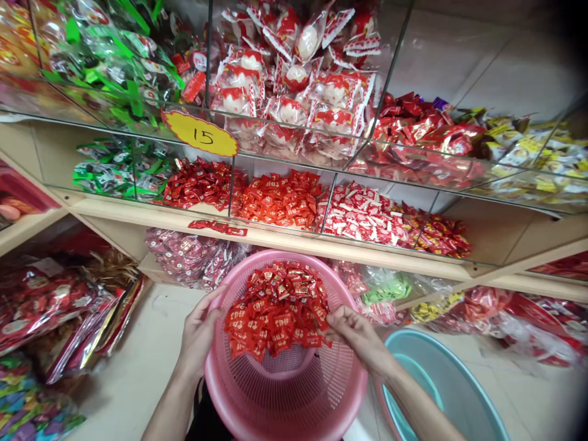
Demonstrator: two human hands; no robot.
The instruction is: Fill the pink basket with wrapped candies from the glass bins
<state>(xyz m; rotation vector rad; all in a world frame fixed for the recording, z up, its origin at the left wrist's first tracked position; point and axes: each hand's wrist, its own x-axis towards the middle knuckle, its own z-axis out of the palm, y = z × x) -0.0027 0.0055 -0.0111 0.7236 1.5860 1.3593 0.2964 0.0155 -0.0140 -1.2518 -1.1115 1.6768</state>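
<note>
A pink plastic colander basket [215, 386] stands tilted below the shelf, with small red wrapped candies [275, 318] heaped toward its far side. Darker red candies lie at the back of the heap, brighter ones in front. My left hand [199, 327] grips the basket's left rim, thumb on the inside and fingers around the outside. Inside the basket at the right, my right hand [351, 331] is closed in a pinch at the heap's edge, with a red candy at its fingertips.
Clear-fronted shelf bins hold red candies [280, 199], white-and-red candies [362, 211] and green packets [105, 168]. A yellow tag [201, 133] reads 15. A turquoise basin [459, 380] sits at the lower right. Bagged sweets [46, 300] lie at the left. Loose candies [217, 228] rest on the shelf edge.
</note>
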